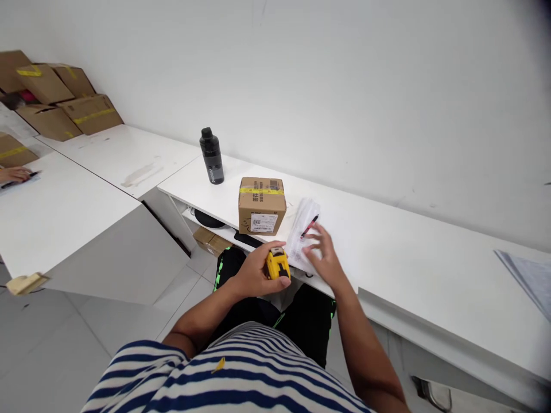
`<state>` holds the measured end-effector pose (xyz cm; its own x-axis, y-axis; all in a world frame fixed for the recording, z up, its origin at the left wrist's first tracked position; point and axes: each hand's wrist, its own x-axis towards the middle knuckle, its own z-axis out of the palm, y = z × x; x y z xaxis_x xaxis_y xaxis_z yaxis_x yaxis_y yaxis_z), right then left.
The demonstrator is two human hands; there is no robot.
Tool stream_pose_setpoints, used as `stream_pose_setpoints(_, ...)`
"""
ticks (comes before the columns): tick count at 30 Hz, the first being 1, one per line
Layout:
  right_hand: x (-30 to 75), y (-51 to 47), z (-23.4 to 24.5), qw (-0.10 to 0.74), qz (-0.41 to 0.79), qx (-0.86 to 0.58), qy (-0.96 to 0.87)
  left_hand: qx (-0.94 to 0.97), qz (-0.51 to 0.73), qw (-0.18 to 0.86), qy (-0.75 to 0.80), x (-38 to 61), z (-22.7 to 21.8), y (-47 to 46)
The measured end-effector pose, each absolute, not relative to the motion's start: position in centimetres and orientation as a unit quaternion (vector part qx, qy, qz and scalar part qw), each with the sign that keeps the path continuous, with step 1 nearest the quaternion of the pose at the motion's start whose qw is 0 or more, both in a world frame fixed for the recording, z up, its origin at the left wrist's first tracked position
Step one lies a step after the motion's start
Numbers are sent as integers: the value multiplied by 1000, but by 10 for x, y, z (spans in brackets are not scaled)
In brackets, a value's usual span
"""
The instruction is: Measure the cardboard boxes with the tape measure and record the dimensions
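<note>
A yellow and black tape measure (278,263) is in the grasp of my left hand (253,272), just off the front edge of the desk. My right hand (323,257) hovers over the printed sheets (297,244), its fingers apart and bent, with nothing in them. Close to its fingertips, a red and black pen (309,226) lies on the paper. Left of the sheets stands a small cardboard box (262,205) with yellow tape across its top and a white label on its front.
A dark bottle (212,158) stands upright left of the box. Several taped cartons (92,113) are piled at the far left, near another person's hand (15,175). More papers (527,281) lie at the right of the white desk (413,264). A carton (210,241) sits below the desk.
</note>
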<state>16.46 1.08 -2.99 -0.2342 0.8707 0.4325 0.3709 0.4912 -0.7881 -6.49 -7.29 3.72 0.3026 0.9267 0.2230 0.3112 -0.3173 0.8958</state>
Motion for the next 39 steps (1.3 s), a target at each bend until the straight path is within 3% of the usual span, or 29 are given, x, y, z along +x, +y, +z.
stream_pose_setpoints(2,136,-23,-21,426,358,-288,-779,659,516,397,378,-58,41,-72)
stream_pose_setpoints(4,110,-43,-13,454,333,-230,-794,625,574,398,348,-49,48,-70)
stream_pose_setpoints(8,81,-45,1,562,225,-185,-774,632,567,368,380,-52,67,-70)
stream_pose_setpoints(11,82,-35,17,519,195,-172,-814,604,579,395,379,-70,68,-72)
stream_pose_setpoints(16,98,-21,49,398,248,-133,-873,461,683,421,380,-93,54,-63)
stream_pose_setpoints(19,117,6,58,404,294,-184,-846,359,763,384,376,-118,62,-38)
stream_pose_setpoints(21,135,37,60,469,331,-245,-781,318,791,365,375,-146,72,-12)
stream_pose_setpoints(24,161,94,61,623,385,-323,-600,300,755,397,427,-193,82,28)
stream_pose_setpoints(26,171,126,60,652,438,-345,-514,307,705,438,465,-214,82,50)
stream_pose_setpoints(29,169,153,55,645,484,-384,-450,364,607,485,514,-220,78,72)
stream_pose_setpoints(35,118,144,44,578,502,-461,-448,555,394,424,598,-186,75,85)
stream_pose_setpoints(39,96,134,51,566,486,-470,-472,569,376,387,620,-175,75,86)
